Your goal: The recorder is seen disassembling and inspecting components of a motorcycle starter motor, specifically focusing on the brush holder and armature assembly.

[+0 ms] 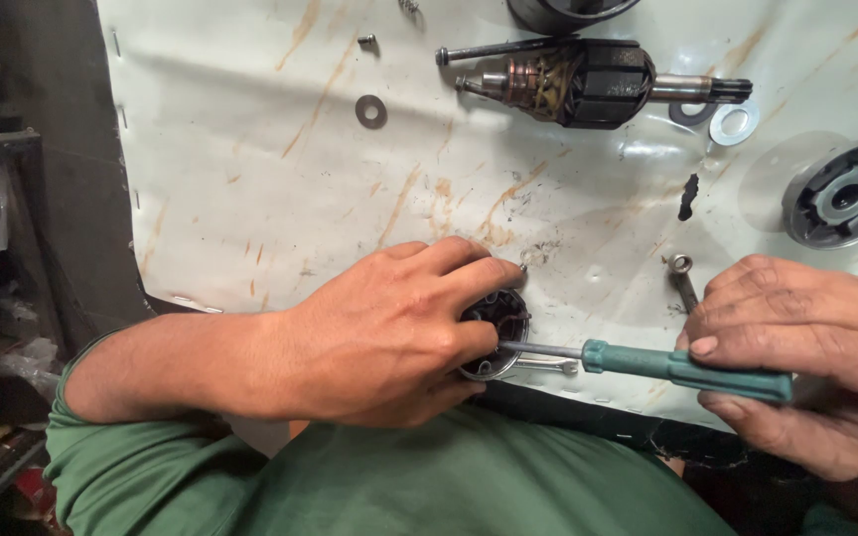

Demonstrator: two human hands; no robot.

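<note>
A: Progress? Motor in pieces: armature (pixel 588 82), washers (pixel 370 111), end housing (pixel 843 194) lying loose on surface (pixel 250 179).

B: Midway, likely. Left hand (pixel 389 333) clamped round small round cap (pixel 497 333) at near edge; right hand (pixel 806 347) closed on green screwdriver (pixel 682 365), tip inside cap.

One camera, up on the person's head, looking down.

It sits close above the desk (pixel 250 179) and faces away from the body, with the left hand (pixel 379 337) and right hand (pixel 806 347) low and near.
</note>
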